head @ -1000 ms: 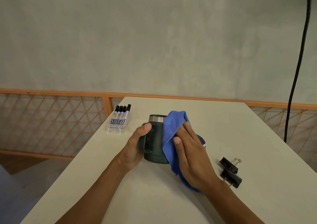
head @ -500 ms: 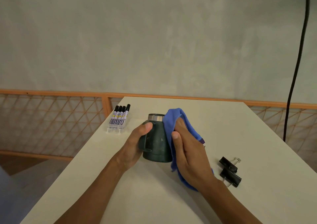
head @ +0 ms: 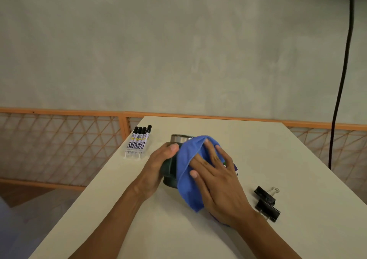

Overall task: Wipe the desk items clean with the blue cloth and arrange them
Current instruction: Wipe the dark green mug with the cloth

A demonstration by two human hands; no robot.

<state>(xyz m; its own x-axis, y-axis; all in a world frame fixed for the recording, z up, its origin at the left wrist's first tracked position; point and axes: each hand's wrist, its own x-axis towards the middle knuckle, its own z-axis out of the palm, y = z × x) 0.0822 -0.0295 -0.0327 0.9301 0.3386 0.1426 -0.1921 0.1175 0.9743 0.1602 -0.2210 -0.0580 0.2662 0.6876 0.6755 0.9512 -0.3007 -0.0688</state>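
Observation:
A dark green mug (head: pixel 170 171) with a steel rim stands in the middle of the white desk (head: pixel 258 151). My left hand (head: pixel 156 167) grips it from the left, thumb near the rim. The blue cloth (head: pixel 188 169) drapes over the mug's right side and top. My right hand (head: pixel 216 181) presses the cloth against the mug with fingers spread and straight. Most of the mug is hidden behind cloth and hands.
A pack of black-capped markers (head: pixel 139 139) lies at the desk's left edge. Two black binder clips (head: pixel 267 203) lie to the right of my right wrist. A small purple item (head: pixel 236 169) peeks out behind my right hand. An orange lattice railing (head: pixel 59 139) runs behind the desk.
My right hand has slid the cloth up and over the mug's top and right side, fingers spreading. My left hand keeps its grip on the mug.

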